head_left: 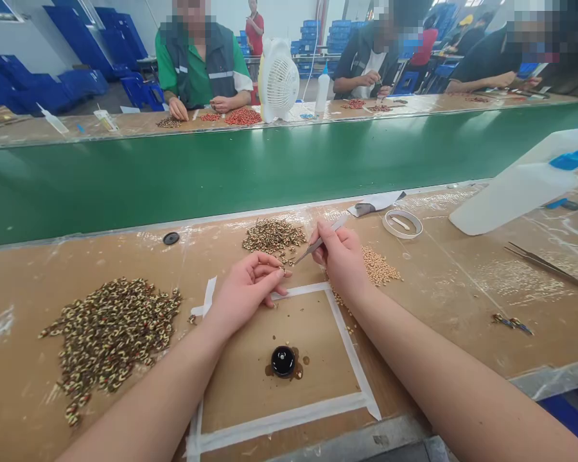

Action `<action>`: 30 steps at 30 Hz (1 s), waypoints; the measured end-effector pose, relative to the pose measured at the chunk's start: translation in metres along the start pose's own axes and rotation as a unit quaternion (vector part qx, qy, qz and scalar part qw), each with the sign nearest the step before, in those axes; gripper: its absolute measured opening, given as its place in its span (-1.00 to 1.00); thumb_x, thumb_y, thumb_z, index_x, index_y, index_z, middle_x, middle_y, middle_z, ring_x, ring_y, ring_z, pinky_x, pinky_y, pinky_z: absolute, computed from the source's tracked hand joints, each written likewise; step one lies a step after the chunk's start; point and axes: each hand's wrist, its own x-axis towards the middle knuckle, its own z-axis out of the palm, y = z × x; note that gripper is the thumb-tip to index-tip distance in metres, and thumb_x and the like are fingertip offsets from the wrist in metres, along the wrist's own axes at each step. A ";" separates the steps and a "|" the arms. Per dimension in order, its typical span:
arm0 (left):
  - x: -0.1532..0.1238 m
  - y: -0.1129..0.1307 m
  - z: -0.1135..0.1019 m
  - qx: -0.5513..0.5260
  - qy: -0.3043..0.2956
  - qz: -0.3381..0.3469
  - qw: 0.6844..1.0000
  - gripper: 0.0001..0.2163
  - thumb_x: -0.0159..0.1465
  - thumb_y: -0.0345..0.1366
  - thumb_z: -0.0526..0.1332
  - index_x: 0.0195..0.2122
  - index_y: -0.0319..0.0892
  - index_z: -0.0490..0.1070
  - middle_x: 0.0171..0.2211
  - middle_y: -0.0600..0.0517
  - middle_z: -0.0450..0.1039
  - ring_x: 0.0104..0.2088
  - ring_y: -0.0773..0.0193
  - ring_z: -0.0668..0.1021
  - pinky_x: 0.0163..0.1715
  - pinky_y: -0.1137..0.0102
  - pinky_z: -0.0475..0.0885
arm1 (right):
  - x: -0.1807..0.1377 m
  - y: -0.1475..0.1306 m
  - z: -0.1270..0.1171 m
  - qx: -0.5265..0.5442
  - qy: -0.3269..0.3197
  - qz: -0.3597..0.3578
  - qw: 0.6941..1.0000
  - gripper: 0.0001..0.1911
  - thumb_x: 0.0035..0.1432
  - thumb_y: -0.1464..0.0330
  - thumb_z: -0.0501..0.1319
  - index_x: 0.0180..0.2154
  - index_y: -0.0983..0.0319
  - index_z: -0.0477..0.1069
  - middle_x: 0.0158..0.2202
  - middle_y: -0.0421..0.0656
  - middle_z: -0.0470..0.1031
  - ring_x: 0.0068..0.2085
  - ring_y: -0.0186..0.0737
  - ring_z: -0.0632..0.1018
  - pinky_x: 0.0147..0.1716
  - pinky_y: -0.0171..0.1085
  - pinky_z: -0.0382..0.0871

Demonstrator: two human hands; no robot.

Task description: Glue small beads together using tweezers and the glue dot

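My left hand (250, 285) is closed, pinching a small patterned piece (282, 270) between thumb and fingertips. In my right hand (336, 256) are metal tweezers (313, 248), their tips pointing down left, close to that piece. Just beyond my hands lies a pile of similar small dark-and-cream pieces (274, 236). Tiny beige beads (378, 266) are heaped beside and partly behind my right hand. A small round dish of black liquid (282, 361) sits below my hands, inside a rectangle of white tape (289, 414), with brown stains around it.
A larger pile of patterned pieces (115, 333) lies at the left. On the right are a tape roll (402, 224), a big translucent bottle (515, 186) and spare tweezers (546, 265). Past the green belt (221, 176), co-workers sit at another table with a white fan (279, 80).
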 end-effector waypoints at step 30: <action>-0.006 0.005 0.003 0.069 -0.005 -0.008 0.998 -0.80 0.32 -0.16 0.43 -0.12 -0.14 0.66 -0.37 -0.02 0.66 -0.54 0.37 0.59 -0.59 0.50 0.45 | -0.006 -0.005 0.001 -0.011 0.000 -0.030 0.999 -0.44 0.38 -0.09 0.32 -0.50 0.17 0.47 -0.66 -0.30 0.20 -0.60 -0.39 0.22 -0.58 -0.25 0.01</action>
